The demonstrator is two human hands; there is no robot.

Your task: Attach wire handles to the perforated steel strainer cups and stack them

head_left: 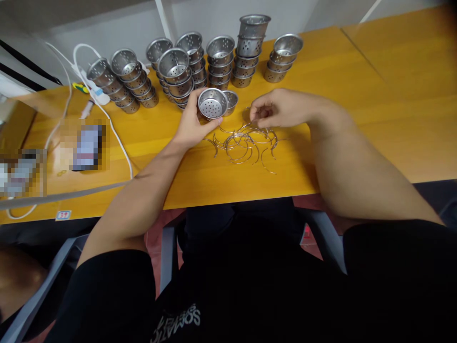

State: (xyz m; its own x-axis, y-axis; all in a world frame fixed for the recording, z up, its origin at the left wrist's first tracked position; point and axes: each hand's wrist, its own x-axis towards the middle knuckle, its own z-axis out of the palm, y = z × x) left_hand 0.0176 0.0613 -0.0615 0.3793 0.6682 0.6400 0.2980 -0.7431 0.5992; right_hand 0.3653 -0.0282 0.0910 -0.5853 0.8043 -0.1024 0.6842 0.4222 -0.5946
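My left hand [193, 119] is closed around a perforated metal cup [213, 104], tilted so that its holed bottom shows. Just behind it another small metal cup [230, 102] stands on the table. My right hand [268, 108] hovers over the far right side of a loose pile of thin curved wires [243, 146]. Its fingers are curled together in a pinch, and whatever they may hold is too small or hidden to make out. The wires lie tangled on the wood between and in front of my hands.
Several stacks of perforated metal cups [219, 52] line the back of the yellow wooden table [378, 119]. A shorter cup stack [283, 57] stands at the right. To the left lie a phone [87, 147], a white cable [119, 143] and a power strip [100, 95].
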